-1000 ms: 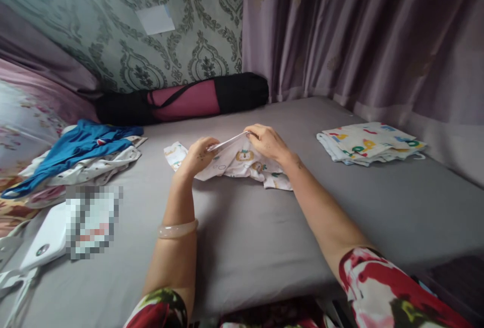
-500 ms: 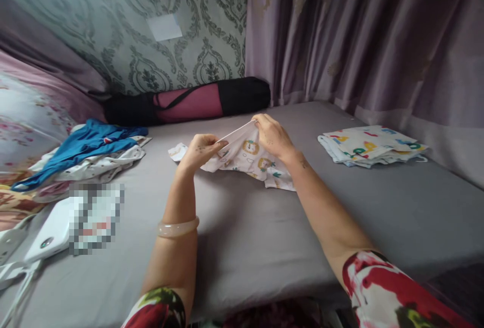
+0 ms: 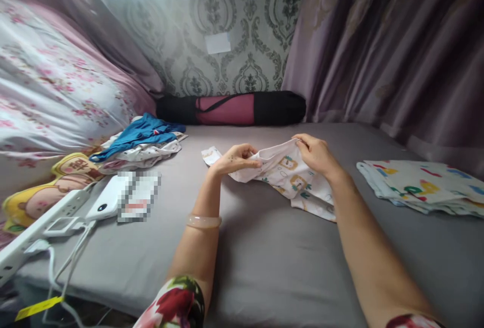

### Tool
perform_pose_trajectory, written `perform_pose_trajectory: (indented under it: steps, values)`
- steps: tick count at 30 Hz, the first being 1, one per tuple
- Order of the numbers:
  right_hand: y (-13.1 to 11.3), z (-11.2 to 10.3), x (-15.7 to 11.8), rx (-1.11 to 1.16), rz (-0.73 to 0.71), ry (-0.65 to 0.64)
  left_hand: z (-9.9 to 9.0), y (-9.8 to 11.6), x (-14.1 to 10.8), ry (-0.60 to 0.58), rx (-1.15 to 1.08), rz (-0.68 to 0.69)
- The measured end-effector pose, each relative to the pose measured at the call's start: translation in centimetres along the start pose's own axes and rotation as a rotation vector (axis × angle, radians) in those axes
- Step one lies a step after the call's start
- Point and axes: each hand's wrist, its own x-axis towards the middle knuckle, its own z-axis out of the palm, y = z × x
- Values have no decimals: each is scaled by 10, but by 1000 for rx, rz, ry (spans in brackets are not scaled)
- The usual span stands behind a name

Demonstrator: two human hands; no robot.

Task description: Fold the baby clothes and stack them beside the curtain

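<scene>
A small white child's shirt (image 3: 282, 169) with a lion-and-leaf print hangs between my hands, raised a little off the bed. My left hand (image 3: 238, 160) has its thumb along the shirt's open edge, with the fingers curled into the cloth. At the other end of that edge, my right hand (image 3: 315, 152) pinches the fabric. The edge sags slightly between the two. A sleeve-like part droops under my right wrist, and another white end sticks out beyond my left hand.
Folded printed cloth (image 3: 423, 186) lies at the right. On the left are a clothes pile (image 3: 143, 139), a yellow cartoon cushion (image 3: 49, 192), a white device (image 3: 109, 197) and a power strip (image 3: 41, 232) with cables. A black-and-pink long bag (image 3: 227, 110) rests along the wall.
The view has turned left, so everything sits further right. The shirt's edge, pulled tight before, is slacker now, and its opening shows more. Both hands still hold it.
</scene>
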Motion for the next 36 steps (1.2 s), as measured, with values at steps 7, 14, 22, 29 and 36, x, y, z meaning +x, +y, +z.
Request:
perform_pose_trajectory:
  steps: [7,14,22,29,36]
  values:
    - [11,3,0,31,102,-28,-6,-14,5,160,70,107]
    - [25,7,-2,174,142,-98,-4,-18,10,347,278,105]
    - [21,-1,-5,330,213,-262,-10,-19,6,336,244,61]
    - [14,-14,-9,397,156,-407,-13,-16,1,458,337,117]
    - [10,-24,10,209,155,-203,-29,1,14,485,450,139]
